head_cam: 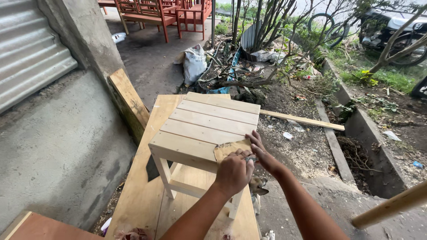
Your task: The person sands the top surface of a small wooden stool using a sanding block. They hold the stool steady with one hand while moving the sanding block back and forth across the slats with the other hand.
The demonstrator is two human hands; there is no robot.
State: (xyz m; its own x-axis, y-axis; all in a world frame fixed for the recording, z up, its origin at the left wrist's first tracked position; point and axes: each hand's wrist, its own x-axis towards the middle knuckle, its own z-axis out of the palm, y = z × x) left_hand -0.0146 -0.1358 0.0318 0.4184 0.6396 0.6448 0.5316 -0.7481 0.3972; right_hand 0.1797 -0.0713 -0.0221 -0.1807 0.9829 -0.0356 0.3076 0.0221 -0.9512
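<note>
A small unpainted wooden stool (209, 120) with a slatted top stands on a light plywood board (147, 186). A brown sheet of sandpaper (229, 149) lies on the stool's near right corner. My left hand (234, 171) is closed on the sheet's near edge. My right hand (262, 153) lies beside it with fingers stretched out, pressing against the sheet's right side and the stool's edge.
A concrete wall (58, 146) runs along the left, with a plank (131, 100) leaning on it. A long wooden strip (302, 120) lies on the dirt to the right. A dog (257, 189) is under the stool. Red chairs (160, 15), a white sack (194, 62) and brush lie beyond.
</note>
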